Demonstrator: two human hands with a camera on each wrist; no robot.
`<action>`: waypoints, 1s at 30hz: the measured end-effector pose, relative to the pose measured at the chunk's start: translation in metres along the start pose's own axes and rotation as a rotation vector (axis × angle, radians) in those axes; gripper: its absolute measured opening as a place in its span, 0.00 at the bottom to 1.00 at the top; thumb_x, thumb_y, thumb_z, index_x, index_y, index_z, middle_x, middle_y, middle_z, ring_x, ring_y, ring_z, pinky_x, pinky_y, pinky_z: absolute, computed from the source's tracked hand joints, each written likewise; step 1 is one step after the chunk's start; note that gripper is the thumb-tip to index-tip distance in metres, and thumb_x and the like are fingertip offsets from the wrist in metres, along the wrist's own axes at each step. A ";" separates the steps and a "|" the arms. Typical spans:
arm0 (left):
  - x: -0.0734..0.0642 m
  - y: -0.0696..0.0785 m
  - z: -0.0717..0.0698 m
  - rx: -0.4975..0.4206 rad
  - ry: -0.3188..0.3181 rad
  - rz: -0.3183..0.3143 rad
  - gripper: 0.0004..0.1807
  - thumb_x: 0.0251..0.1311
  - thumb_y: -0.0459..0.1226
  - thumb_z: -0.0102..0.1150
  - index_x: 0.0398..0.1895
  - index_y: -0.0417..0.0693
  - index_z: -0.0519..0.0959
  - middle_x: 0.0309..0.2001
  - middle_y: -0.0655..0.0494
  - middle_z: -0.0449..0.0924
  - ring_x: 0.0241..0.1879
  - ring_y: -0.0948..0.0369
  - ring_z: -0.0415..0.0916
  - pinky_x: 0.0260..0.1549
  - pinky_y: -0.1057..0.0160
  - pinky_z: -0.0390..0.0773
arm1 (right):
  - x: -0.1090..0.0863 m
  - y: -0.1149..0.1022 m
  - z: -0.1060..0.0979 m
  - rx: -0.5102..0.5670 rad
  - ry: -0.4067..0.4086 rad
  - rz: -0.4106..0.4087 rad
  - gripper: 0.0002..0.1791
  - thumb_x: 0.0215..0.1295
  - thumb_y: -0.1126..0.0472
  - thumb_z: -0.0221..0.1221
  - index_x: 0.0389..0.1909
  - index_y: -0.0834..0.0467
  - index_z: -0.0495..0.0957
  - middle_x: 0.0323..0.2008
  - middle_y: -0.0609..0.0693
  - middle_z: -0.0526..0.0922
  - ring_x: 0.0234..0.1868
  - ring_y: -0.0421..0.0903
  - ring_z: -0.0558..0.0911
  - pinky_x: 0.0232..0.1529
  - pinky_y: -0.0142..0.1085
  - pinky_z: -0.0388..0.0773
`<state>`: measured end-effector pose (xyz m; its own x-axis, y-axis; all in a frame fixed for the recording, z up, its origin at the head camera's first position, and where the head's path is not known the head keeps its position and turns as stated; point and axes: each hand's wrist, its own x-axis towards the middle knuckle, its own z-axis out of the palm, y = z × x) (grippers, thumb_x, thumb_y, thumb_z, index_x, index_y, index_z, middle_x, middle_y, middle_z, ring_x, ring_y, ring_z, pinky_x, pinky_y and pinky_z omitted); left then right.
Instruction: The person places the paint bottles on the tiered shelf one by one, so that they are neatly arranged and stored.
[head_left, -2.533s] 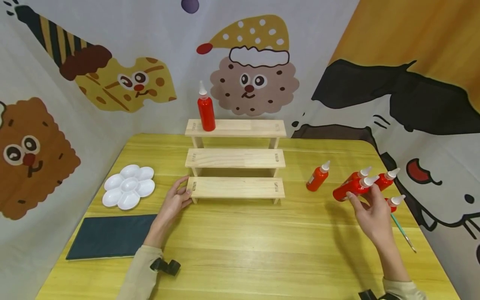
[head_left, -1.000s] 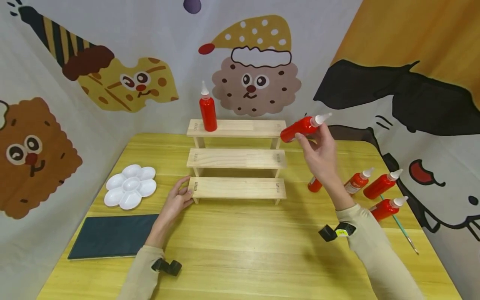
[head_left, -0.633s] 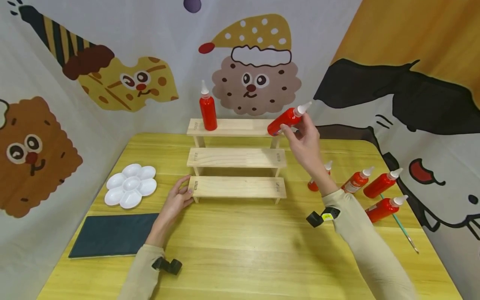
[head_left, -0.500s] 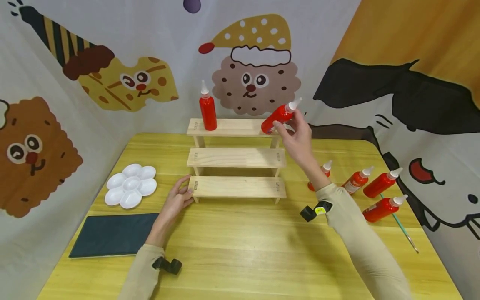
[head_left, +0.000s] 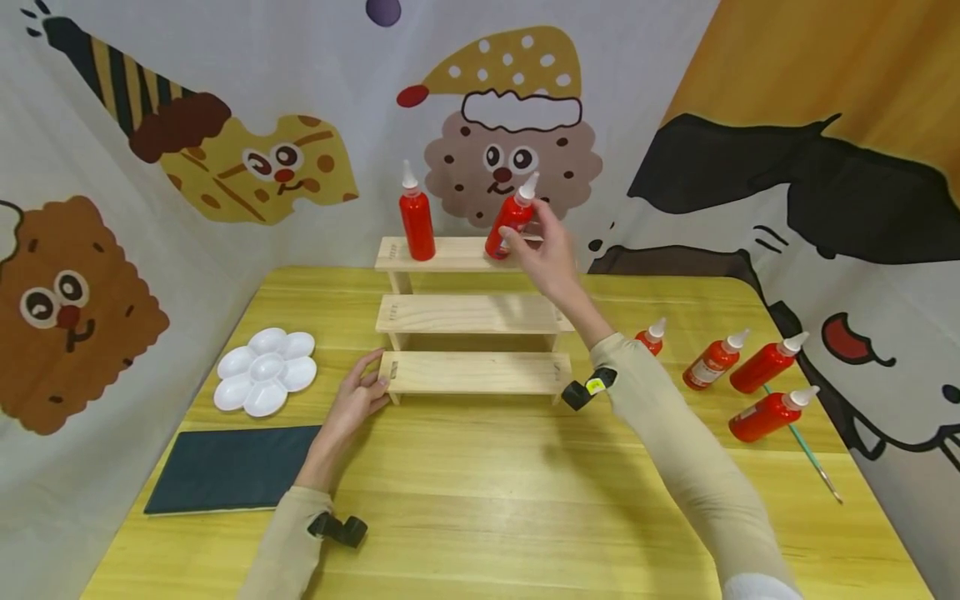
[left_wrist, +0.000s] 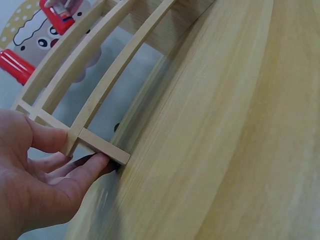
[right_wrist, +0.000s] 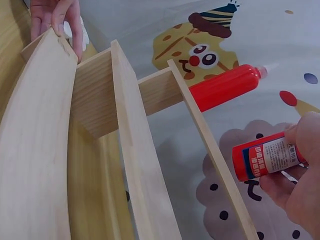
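Observation:
A three-step wooden display rack (head_left: 476, 372) stands at the middle of the table. My left hand (head_left: 354, 402) grips the left end of its lowest step, thumb above and fingers below in the left wrist view. In my right hand (head_left: 551, 260) is a red squeeze bottle (head_left: 512, 227) with a white nozzle, pinched between thumb and fingers. It leans to the right over the top step; its printed label (right_wrist: 272, 154) shows in the right wrist view. Whether its base touches the step I cannot tell. Another red bottle (head_left: 417, 225) stands upright at the top step's left end.
Several more red bottles (head_left: 712, 365) are on the right of the table, one partly hidden by my right forearm. A thin brush (head_left: 813, 462) lies beside them. To the left are a white flower-shaped palette (head_left: 266, 371) and a dark flat board (head_left: 232, 469). A printed cloth hangs behind.
My right hand has picked a red bottle from the group at right and carried it left to above the top step, tipping it more upright. My left hand stays on the rack.

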<state>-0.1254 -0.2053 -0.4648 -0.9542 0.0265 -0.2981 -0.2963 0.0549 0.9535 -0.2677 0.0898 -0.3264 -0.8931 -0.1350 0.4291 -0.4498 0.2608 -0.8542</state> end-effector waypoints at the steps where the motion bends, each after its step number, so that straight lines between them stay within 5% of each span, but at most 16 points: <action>1: 0.000 0.000 0.000 -0.002 0.002 -0.001 0.32 0.79 0.30 0.40 0.83 0.50 0.49 0.73 0.31 0.63 0.65 0.50 0.72 0.68 0.50 0.69 | 0.002 -0.001 0.002 -0.008 -0.006 -0.002 0.25 0.70 0.62 0.63 0.66 0.61 0.71 0.57 0.59 0.81 0.54 0.55 0.82 0.58 0.45 0.81; 15: 0.001 -0.001 -0.001 -0.001 0.002 -0.001 0.32 0.79 0.32 0.41 0.82 0.52 0.49 0.73 0.32 0.64 0.65 0.50 0.72 0.67 0.50 0.70 | 0.025 -0.007 0.030 -0.091 -0.073 0.021 0.27 0.69 0.61 0.65 0.67 0.58 0.72 0.55 0.58 0.84 0.52 0.51 0.83 0.56 0.40 0.81; 30: 0.001 -0.001 -0.001 -0.023 -0.008 0.013 0.33 0.78 0.30 0.41 0.82 0.49 0.48 0.74 0.31 0.61 0.67 0.47 0.69 0.68 0.48 0.68 | 0.031 -0.012 0.033 -0.158 -0.143 0.069 0.26 0.70 0.57 0.64 0.66 0.58 0.71 0.57 0.57 0.83 0.52 0.50 0.83 0.56 0.41 0.80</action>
<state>-0.1257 -0.2061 -0.4661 -0.9577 0.0355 -0.2856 -0.2846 0.0315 0.9581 -0.2898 0.0507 -0.3124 -0.9172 -0.2429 0.3160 -0.3929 0.4187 -0.8187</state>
